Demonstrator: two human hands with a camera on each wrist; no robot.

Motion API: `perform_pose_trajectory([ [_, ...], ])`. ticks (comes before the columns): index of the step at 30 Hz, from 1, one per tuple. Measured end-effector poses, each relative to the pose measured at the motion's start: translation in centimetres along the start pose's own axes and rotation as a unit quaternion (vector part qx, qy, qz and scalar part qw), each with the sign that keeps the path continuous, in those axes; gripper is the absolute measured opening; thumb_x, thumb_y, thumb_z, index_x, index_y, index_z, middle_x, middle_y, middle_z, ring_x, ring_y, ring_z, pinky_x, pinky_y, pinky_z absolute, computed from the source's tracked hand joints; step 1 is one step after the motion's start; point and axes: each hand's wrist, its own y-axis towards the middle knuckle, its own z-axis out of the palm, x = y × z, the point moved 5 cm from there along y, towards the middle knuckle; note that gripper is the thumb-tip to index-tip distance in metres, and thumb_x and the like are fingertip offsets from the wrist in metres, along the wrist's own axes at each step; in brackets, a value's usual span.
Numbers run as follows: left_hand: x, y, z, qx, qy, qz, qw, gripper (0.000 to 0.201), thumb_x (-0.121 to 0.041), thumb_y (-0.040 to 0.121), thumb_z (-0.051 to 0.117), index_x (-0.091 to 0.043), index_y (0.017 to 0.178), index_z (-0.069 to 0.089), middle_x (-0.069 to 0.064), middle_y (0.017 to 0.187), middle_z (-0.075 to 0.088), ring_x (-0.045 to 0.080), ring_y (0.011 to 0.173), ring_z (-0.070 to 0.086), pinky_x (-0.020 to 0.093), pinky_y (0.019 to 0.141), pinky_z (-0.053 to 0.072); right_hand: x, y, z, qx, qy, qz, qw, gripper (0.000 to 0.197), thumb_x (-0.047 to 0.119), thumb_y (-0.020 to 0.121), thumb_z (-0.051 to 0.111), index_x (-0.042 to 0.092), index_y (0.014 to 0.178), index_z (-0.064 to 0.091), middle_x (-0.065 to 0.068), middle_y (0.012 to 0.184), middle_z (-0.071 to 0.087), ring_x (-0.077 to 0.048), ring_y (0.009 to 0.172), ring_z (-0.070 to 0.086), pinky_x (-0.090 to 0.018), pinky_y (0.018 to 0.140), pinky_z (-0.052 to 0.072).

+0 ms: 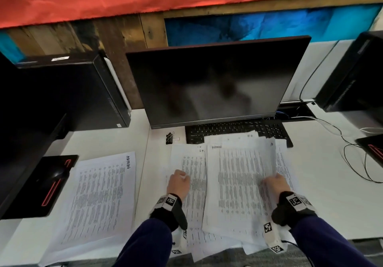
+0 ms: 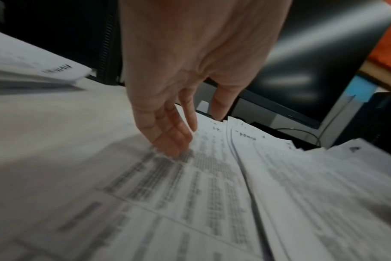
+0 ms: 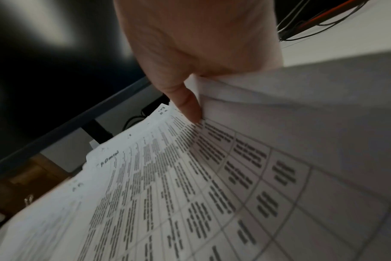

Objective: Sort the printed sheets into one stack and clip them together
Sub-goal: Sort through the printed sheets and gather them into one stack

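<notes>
Printed sheets lie spread across the white desk (image 1: pixel 323 194). A squared stack marked ADMIN (image 1: pixel 99 200) sits at the left. My left hand (image 1: pixel 179 180) reaches down with straight fingers (image 2: pixel 174 143), whose tips touch a loose printed sheet (image 1: pixel 193 163). Just right of it lies a messy pile of sheets (image 1: pixel 238 175) that overlaps the keyboard. My right hand (image 1: pixel 274 182) pinches the right edge of the pile's top sheet (image 3: pixel 301 127), with the thumb (image 3: pixel 189 106) on the printed side, and curls that edge upward. A black binder clip (image 1: pixel 169 138) lies behind the sheets, near the monitor's foot.
A dark monitor (image 1: pixel 215 80) and a black keyboard (image 1: pixel 238 131) stand right behind the papers. At the left are a black computer tower (image 1: pixel 72 92) and a mouse on a black pad (image 1: pixel 51 184). Another tower (image 1: pixel 356 70) and loose cables (image 1: pixel 352 154) are at the right.
</notes>
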Motion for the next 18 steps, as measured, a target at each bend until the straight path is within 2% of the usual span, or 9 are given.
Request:
perform_pose_trajectory([
  [2, -0.7, 0.0, 2.3, 0.054, -0.004, -0.019, 0.998, 0.037, -0.026, 0.095, 0.048, -0.007, 0.127, 0.048, 0.010, 0.126, 0.055, 0.024, 0.106, 0.058, 0.031, 0.090, 0.048, -1.0, 0.5, -0.8, -0.036, -0.142, 0.024, 0.989, 0.047, 0.017, 0.090, 0.050, 0.002, 0.133, 0.044, -0.025, 0.133, 0.046, -0.039, 0.122, 0.044, -0.044, 0.107, 0.035],
  [3, -0.9, 0.1, 3.4, 0.079, -0.018, -0.040, 0.996, 0.043, -0.028, 0.094, 0.049, -0.007, 0.131, 0.045, 0.010, 0.128, 0.053, 0.025, 0.111, 0.056, 0.032, 0.093, 0.048, -1.0, 0.1, -0.9, -0.045, -0.162, 0.026, 0.985, 0.049, 0.018, 0.090, 0.051, 0.002, 0.135, 0.041, -0.025, 0.136, 0.041, -0.040, 0.124, 0.041, -0.043, 0.108, 0.034],
  [5, -1.0, 0.2, 5.4, 0.131, -0.086, -0.096, 0.983, 0.046, -0.027, 0.090, 0.051, -0.007, 0.131, 0.045, 0.010, 0.119, 0.054, 0.024, 0.105, 0.057, 0.034, 0.086, 0.052, -1.0, -0.3, -0.8, -0.039, -0.111, 0.016, 0.993, 0.049, 0.011, 0.086, 0.057, -0.001, 0.131, 0.041, -0.025, 0.132, 0.043, -0.041, 0.120, 0.045, -0.043, 0.102, 0.039],
  [8, -1.6, 0.7, 6.9, 0.155, -0.137, -0.131, 0.970, 0.031, -0.024, 0.079, 0.053, -0.004, 0.103, 0.055, 0.011, 0.089, 0.055, 0.024, 0.083, 0.055, 0.031, 0.073, 0.047, -1.1, -0.4, 0.2, 0.010, 0.006, 0.004, 1.000, 0.034, 0.001, 0.082, 0.062, -0.006, 0.112, 0.048, -0.021, 0.108, 0.057, -0.035, 0.096, 0.057, -0.034, 0.078, 0.046],
  [9, -1.7, 0.9, 7.1, 0.157, -0.127, -0.131, 0.971, 0.034, -0.024, 0.081, 0.054, -0.001, 0.107, 0.055, 0.012, 0.091, 0.057, 0.024, 0.087, 0.055, 0.030, 0.075, 0.044, -1.0, -0.6, 0.6, 0.037, 0.042, -0.004, 0.998, 0.031, -0.003, 0.081, 0.061, -0.007, 0.111, 0.051, -0.020, 0.103, 0.060, -0.033, 0.091, 0.058, -0.034, 0.073, 0.047],
  [11, -1.3, 1.5, 7.5, 0.147, -0.110, -0.139, 0.973, 0.059, -0.027, 0.088, 0.055, 0.002, 0.137, 0.039, 0.016, 0.126, 0.054, 0.029, 0.116, 0.053, 0.032, 0.094, 0.043, -0.3, -1.3, 1.2, 0.091, 0.088, -0.023, 0.992, 0.028, -0.011, 0.083, 0.056, -0.003, 0.110, 0.053, -0.019, 0.100, 0.061, -0.032, 0.089, 0.059, -0.034, 0.067, 0.050],
  [13, -0.9, 1.3, 7.6, 0.139, -0.125, -0.153, 0.970, 0.076, -0.031, 0.089, 0.057, -0.002, 0.148, 0.020, 0.015, 0.150, 0.033, 0.031, 0.136, 0.037, 0.038, 0.111, 0.033, 0.0, -1.3, 1.6, 0.115, 0.095, -0.038, 0.988, 0.033, -0.015, 0.081, 0.055, -0.006, 0.113, 0.054, -0.021, 0.103, 0.063, -0.035, 0.094, 0.061, -0.041, 0.076, 0.053],
  [16, -0.6, 1.3, 7.3, 0.129, -0.166, -0.142, 0.967, 0.086, -0.034, 0.085, 0.064, -0.006, 0.149, 0.015, 0.013, 0.155, 0.023, 0.030, 0.141, 0.028, 0.041, 0.115, 0.027, 0.7, -1.6, 1.3, 0.157, 0.112, -0.057, 0.979, 0.038, -0.010, 0.080, 0.061, -0.004, 0.117, 0.056, -0.022, 0.108, 0.066, -0.038, 0.101, 0.063, -0.054, 0.095, 0.048],
  [18, -0.6, 1.3, 6.6, 0.105, -0.222, -0.127, 0.961, 0.094, -0.043, 0.069, 0.075, -0.011, 0.145, 0.029, 0.010, 0.148, 0.037, 0.030, 0.134, 0.040, 0.041, 0.112, 0.032, 1.5, -2.0, 0.6, 0.200, 0.140, -0.066, 0.967, 0.033, -0.008, 0.081, 0.062, 0.001, 0.113, 0.059, -0.021, 0.108, 0.067, -0.037, 0.099, 0.064, -0.054, 0.097, 0.047],
])
